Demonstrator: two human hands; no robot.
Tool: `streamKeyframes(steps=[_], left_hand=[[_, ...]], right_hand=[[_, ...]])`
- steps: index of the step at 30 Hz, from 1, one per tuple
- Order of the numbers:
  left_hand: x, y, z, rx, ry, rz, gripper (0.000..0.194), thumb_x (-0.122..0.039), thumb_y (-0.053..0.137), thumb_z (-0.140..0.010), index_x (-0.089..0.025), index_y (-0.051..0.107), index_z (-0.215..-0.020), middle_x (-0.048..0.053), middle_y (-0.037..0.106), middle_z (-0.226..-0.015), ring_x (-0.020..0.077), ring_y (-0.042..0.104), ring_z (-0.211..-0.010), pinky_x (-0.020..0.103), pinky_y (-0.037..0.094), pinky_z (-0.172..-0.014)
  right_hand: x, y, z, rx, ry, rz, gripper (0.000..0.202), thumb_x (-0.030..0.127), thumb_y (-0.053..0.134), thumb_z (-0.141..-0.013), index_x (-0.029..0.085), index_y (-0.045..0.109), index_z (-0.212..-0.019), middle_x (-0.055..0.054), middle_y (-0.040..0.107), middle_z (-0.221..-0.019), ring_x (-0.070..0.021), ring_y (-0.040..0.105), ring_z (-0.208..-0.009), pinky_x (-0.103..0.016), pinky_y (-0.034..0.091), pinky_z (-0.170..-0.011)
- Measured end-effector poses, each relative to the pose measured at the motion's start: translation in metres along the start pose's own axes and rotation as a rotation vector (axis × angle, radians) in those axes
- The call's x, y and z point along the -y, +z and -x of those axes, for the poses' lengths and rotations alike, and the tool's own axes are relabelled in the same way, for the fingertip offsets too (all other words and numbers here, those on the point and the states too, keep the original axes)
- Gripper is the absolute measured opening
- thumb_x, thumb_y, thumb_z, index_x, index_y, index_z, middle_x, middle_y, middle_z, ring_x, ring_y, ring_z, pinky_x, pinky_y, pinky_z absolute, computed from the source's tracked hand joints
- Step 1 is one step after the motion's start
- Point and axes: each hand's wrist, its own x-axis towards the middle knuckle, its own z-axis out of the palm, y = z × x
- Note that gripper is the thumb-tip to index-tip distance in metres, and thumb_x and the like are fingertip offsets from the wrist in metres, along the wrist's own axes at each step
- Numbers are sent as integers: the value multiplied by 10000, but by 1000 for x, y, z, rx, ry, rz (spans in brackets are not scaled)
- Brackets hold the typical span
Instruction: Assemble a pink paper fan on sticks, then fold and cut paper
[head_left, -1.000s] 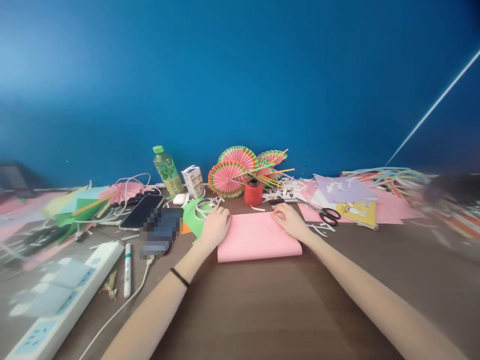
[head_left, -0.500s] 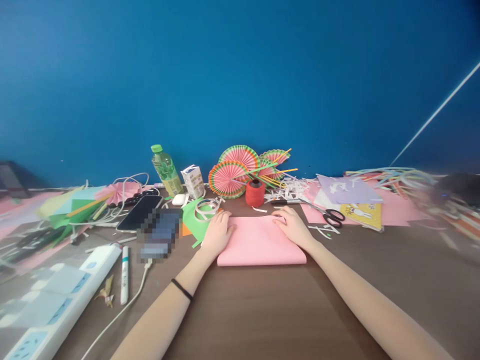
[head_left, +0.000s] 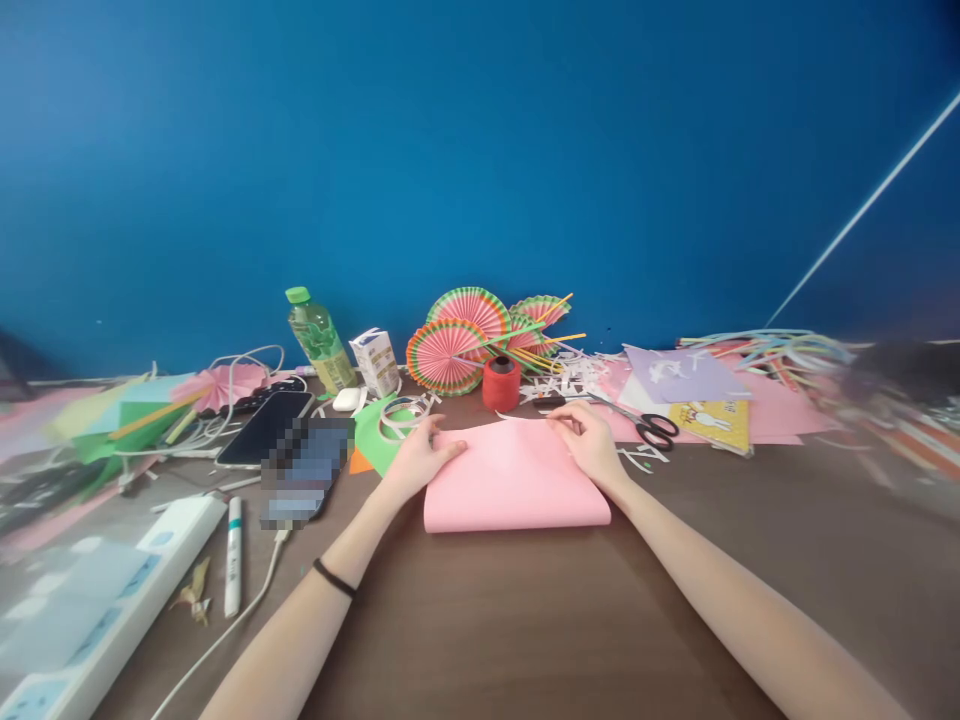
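Observation:
A sheet of pink paper (head_left: 517,480) lies doubled over on the dark table, its rounded fold facing me. At its far left corner my left hand (head_left: 420,455) pinches the edge, with the thumb on top of the paper. My right hand (head_left: 589,440) grips the far right corner between thumb and fingers. Between the two hands the far edge bulges up a little. Just beyond the paper stands a red spool of thread (head_left: 501,385). Behind it lean several pink and green pleated paper fans (head_left: 448,357).
On the left lie a white power strip (head_left: 142,590), a marker (head_left: 234,560), a phone (head_left: 311,480) with a cable, and a roll of tape (head_left: 401,418). A bottle (head_left: 322,345) and small box (head_left: 375,360) stand behind. Scissors (head_left: 656,430) and a yellow booklet (head_left: 712,423) are on the right.
Both hands have gone from resting on the paper's far corners to pinching them. The far edge has lifted and the near fold looks rounder. The view has shifted slightly.

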Motion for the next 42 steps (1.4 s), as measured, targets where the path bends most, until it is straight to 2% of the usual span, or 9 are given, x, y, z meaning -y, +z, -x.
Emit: streamKeyframes(steps=[6, 9, 15, 21, 25, 28, 33, 38, 42], left_hand=[[-11, -4, 1, 80, -238, 660, 704, -284, 781, -523, -154, 483, -1146, 42, 646, -823, 184, 636, -723, 328, 519, -693], [-11, -9, 0, -29, -236, 721, 644, -254, 800, -491, -176, 532, -1071, 13, 634, -811, 150, 622, -681, 290, 521, -662], [-6, -17, -3, -77, -179, 811, 515, -273, 807, -472, -148, 558, -905, 40, 652, -831, 170, 620, -701, 291, 508, -661], [-7, -12, -2, -54, -151, 793, 471, -314, 796, -496, -153, 537, -855, 41, 662, -798, 182, 630, -691, 298, 520, -645], [-5, -6, -2, -61, -173, 768, 433, -314, 789, -515, -164, 529, -828, 10, 656, -743, 161, 628, -640, 282, 521, -625], [-2, -1, -2, -80, -225, 727, 442, -329, 796, -495, -161, 540, -813, 5, 658, -729, 163, 629, -629, 280, 518, -615], [4, 6, -4, -90, -239, 726, 440, -369, 783, -513, -154, 560, -825, 27, 676, -746, 176, 643, -640, 285, 523, -611], [12, 8, -9, -80, -237, 754, 438, -340, 795, -511, -149, 569, -834, 29, 684, -728, 175, 648, -618, 276, 527, -592], [16, 7, -11, -20, -258, 860, 441, -358, 775, -553, -139, 593, -891, 50, 693, -726, 190, 660, -632, 278, 528, -584]], right_hand=[[3, -1, -4, 2, 59, -32, 115, 295, 541, -766, 194, 596, -753, -34, 550, -781, -170, 510, -708, -298, 419, -644], [-2, -6, -7, -4, 153, -56, 139, 334, 569, -733, 197, 594, -727, -32, 572, -754, -181, 538, -707, -310, 435, -672], [-26, -32, -20, -218, 319, -68, 376, 515, 538, -720, 181, 571, -889, -85, 624, -842, -232, 575, -752, -368, 437, -705], [-10, -21, -20, 56, 369, -343, 537, 668, 419, -741, 210, 602, -955, -93, 662, -974, -229, 627, -877, -349, 488, -730], [5, 2, -9, 268, 406, -630, 400, 518, 582, -732, 220, 591, -998, -56, 642, -1051, -223, 593, -973, -352, 460, -845], [-1, 10, -5, 233, 444, -643, 372, 398, 659, -684, 216, 582, -998, -41, 627, -1058, -223, 565, -1017, -356, 435, -891], [-17, 14, -7, 71, 521, -683, 596, 304, 734, -570, 259, 498, -1115, -51, 544, -1193, -224, 482, -1146, -371, 415, -928], [-18, 19, -5, 157, 554, -833, 634, 286, 733, -571, 232, 469, -1145, -33, 662, -900, -224, 636, -832, -398, 482, -792], [-16, 20, -4, 107, 546, -773, 541, 277, 720, -595, 219, 485, -1078, -15, 670, -823, -207, 640, -727, -352, 497, -687]])
